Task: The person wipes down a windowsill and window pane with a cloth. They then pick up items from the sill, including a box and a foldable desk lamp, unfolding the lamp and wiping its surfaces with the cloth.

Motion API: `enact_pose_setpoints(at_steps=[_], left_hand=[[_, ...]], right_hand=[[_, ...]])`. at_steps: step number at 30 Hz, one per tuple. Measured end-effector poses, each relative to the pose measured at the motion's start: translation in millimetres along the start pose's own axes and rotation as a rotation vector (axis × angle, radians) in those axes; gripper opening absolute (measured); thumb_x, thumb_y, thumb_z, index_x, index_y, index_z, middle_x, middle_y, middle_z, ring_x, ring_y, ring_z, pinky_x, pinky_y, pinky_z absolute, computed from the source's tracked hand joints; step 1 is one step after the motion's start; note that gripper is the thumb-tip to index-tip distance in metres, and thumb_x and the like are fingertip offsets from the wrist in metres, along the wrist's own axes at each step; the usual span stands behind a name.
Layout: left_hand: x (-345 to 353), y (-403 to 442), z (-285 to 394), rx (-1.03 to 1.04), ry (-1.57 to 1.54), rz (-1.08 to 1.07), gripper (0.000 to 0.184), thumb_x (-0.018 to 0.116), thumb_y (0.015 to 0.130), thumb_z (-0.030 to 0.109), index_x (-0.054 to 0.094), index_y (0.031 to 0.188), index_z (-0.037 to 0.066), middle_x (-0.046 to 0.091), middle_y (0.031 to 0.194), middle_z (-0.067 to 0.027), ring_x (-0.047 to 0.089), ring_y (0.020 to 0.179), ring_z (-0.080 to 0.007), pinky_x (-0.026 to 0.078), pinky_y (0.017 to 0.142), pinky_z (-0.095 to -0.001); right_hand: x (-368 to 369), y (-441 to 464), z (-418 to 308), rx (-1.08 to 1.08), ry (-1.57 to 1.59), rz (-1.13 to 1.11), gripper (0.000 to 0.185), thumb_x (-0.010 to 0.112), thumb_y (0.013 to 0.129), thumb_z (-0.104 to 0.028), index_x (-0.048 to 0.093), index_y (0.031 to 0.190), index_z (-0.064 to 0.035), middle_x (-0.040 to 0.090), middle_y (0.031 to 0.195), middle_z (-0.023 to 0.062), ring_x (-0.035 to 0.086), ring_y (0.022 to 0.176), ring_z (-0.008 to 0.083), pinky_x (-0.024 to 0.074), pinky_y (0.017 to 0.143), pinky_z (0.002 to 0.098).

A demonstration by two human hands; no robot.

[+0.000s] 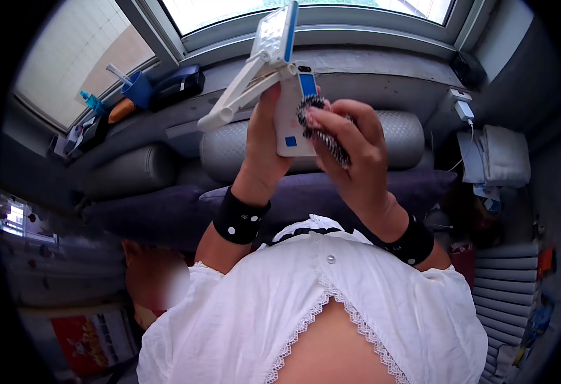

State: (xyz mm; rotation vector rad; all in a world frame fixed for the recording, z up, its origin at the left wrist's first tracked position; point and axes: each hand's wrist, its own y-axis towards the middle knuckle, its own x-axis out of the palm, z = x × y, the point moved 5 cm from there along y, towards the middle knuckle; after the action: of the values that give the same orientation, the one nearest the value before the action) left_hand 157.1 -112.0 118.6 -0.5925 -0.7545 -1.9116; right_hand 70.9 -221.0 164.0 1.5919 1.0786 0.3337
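Raised before my chest is a white folding lamp [287,102], with a jointed double arm, a tilted head edged in blue, and a flat base bearing blue patches. My left hand [264,137] is wrapped round the left side of the base. A bunched black-and-white patterned cloth [335,148] is pinched in my right hand [360,144]. Part of this cloth lies against the base, near its blue panel. My fingers hide some of the cloth and of the base's right edge.
Ahead is a window sill [376,63] with a blue cup [138,88] at its left. Below it lie a grey bolster [405,137] and a purple cushion [395,192]. A plugged-in charger [463,110] and folded towel [506,153] are right. Another person [149,278] is at lower left.
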Motion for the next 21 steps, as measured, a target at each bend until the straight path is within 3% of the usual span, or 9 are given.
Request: enact_pose_setpoints(at_steps=[5, 7, 11, 14, 15, 18, 19, 21], left_hand=[[-4.6, 4.6, 11.3, 0.039, -0.012, 0.026, 0.045, 0.053, 0.088, 0.037, 0.046, 0.120, 0.006, 0.058, 0.107, -0.0130, 0.059, 0.100, -0.0225, 0.052, 0.083, -0.0384], [-2.3, 4.5, 4.4, 0.007, -0.058, 0.038, 0.048, 0.057, 0.086, 0.035, 0.044, 0.121, 0.006, 0.056, 0.111, -0.0152, 0.056, 0.106, -0.0268, 0.052, 0.085, -0.0439], [6.6, 2.8, -6.2, -0.085, -0.012, -0.035, 0.042, 0.053, 0.088, 0.031, 0.040, 0.121, 0.009, 0.053, 0.115, -0.0116, 0.057, 0.101, -0.0228, 0.052, 0.082, -0.0383], [9.8, -0.7, -9.8, 0.041, 0.098, 0.092, 0.034, 0.049, 0.091, 0.028, 0.037, 0.119, 0.013, 0.053, 0.111, -0.0081, 0.059, 0.096, -0.0187, 0.053, 0.077, -0.0346], [13.8, -4.2, -9.5, 0.050, 0.066, 0.111, 0.027, 0.049, 0.092, 0.024, 0.037, 0.113, 0.015, 0.052, 0.104, -0.0054, 0.058, 0.092, -0.0151, 0.053, 0.072, -0.0326], [19.2, -8.5, -8.8, 0.178, 0.191, 0.145, 0.026, 0.052, 0.091, 0.023, 0.037, 0.111, 0.014, 0.051, 0.101, -0.0040, 0.057, 0.089, -0.0129, 0.053, 0.070, -0.0301], [16.6, -6.4, -10.4, 0.202, 0.204, 0.168, 0.026, 0.054, 0.090, 0.022, 0.037, 0.109, 0.014, 0.051, 0.099, -0.0032, 0.057, 0.086, -0.0113, 0.053, 0.068, -0.0282], [12.7, -5.6, -11.2, 0.205, 0.240, 0.189, 0.027, 0.054, 0.090, 0.022, 0.037, 0.110, 0.014, 0.051, 0.098, -0.0031, 0.057, 0.084, -0.0110, 0.053, 0.066, -0.0271]], right_hand=[[-16.4, -19.3, 15.6, 0.109, 0.041, -0.144, 0.021, 0.068, 0.074, -0.008, 0.066, 0.095, -0.0066, 0.054, 0.099, 0.0106, 0.056, 0.086, 0.0241, 0.0457, 0.075, 0.0325], [-32.8, -1.2, 16.0, 0.028, -0.061, -0.002, 0.022, 0.069, 0.073, -0.009, 0.066, 0.094, -0.0070, 0.055, 0.099, 0.0097, 0.056, 0.088, 0.0241, 0.0452, 0.076, 0.0324], [-31.5, 30.1, 7.6, -0.212, -0.294, 0.055, 0.025, 0.071, 0.069, -0.011, 0.066, 0.093, -0.0068, 0.055, 0.099, 0.0084, 0.055, 0.091, 0.0234, 0.0444, 0.080, 0.0328], [1.8, 22.8, 30.2, -0.084, -0.319, -0.086, 0.026, 0.071, 0.068, -0.012, 0.066, 0.093, -0.0058, 0.056, 0.102, 0.0080, 0.057, 0.090, 0.0234, 0.0475, 0.076, 0.0333], [3.5, 24.9, 33.9, 0.051, -0.193, -0.060, 0.026, 0.072, 0.067, -0.012, 0.066, 0.092, -0.0059, 0.057, 0.100, 0.0077, 0.060, 0.084, 0.0240, 0.0504, 0.069, 0.0332], [11.6, 24.6, 45.7, 0.137, -0.117, 0.027, 0.025, 0.071, 0.068, -0.011, 0.066, 0.093, -0.0053, 0.059, 0.096, 0.0064, 0.062, 0.077, 0.0244, 0.0512, 0.062, 0.0325], [14.4, 26.3, 47.5, 0.164, -0.115, 0.004, 0.023, 0.070, 0.071, -0.012, 0.065, 0.092, -0.0032, 0.060, 0.091, 0.0049, 0.062, 0.075, 0.0208, 0.0508, 0.061, 0.0307], [22.5, 23.3, 60.0, 0.289, 0.026, -0.026, 0.025, 0.071, 0.070, -0.018, 0.060, 0.090, -0.0069, 0.058, 0.086, 0.0079, 0.062, 0.072, 0.0237, 0.0506, 0.061, 0.0340]])
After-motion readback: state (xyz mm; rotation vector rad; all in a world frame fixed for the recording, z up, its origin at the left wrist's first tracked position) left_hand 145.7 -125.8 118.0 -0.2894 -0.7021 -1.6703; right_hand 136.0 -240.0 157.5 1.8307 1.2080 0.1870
